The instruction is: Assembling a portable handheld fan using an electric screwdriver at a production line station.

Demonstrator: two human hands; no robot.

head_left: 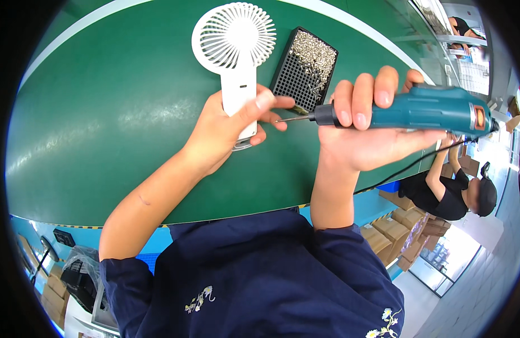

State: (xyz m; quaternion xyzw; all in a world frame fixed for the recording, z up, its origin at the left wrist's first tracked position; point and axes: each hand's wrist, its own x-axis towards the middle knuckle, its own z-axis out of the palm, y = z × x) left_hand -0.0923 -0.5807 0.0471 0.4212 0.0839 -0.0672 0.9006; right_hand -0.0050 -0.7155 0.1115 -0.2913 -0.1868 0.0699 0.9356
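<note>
My left hand [220, 127] is closed around the handle of a white handheld fan [237, 93], whose round slatted head points away from me over the table. A teal electric screwdriver [423, 110] lies in my right hand [361, 129], fingers wrapped over its front part. Its thin metal bit points left, with the tip close to the fingertips of my left hand and beside the fan's handle. Just beyond the bit sits a black screw tray [291, 73] with a grid of holes. Many small silvery screws [316, 53] are heaped over its far and right parts.
The green tabletop [102, 135] spreads under both hands, with a white strip along its far edge. A black cord [401, 169] trails from the screwdriver toward the table's near edge. Cardboard boxes [392, 231] stand below on the right, near another person in black [446, 194].
</note>
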